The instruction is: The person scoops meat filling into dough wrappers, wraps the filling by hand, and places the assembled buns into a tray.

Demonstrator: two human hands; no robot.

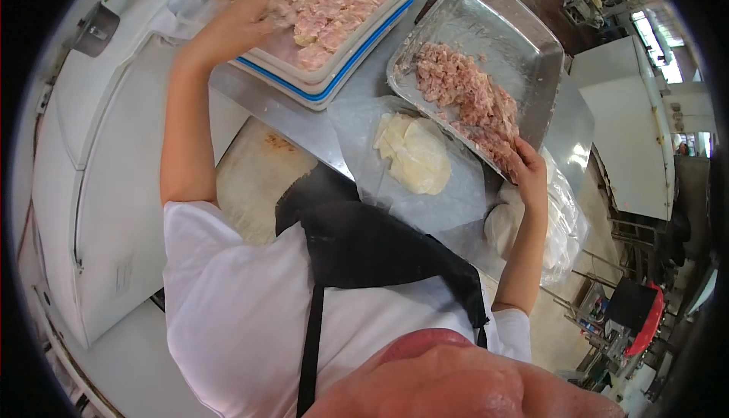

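My left hand reaches over the near left part of a white tray with a blue edge, beside rows of small pale-pink filled pieces; its fingertips are blurred. At the near right corner of a metal pan, my right hand has its fingers curled at the chopped meat. Whether meat is between those fingers is unclear. A stack of thin, pale round wrappers lies on a clear plastic sheet between the tray and the pan.
A plastic bag with pale contents sits right of the wrappers, partly behind my right forearm. A dark handle lies between tray and pan. White freezers stand on the left; a metal cup rests at upper left.
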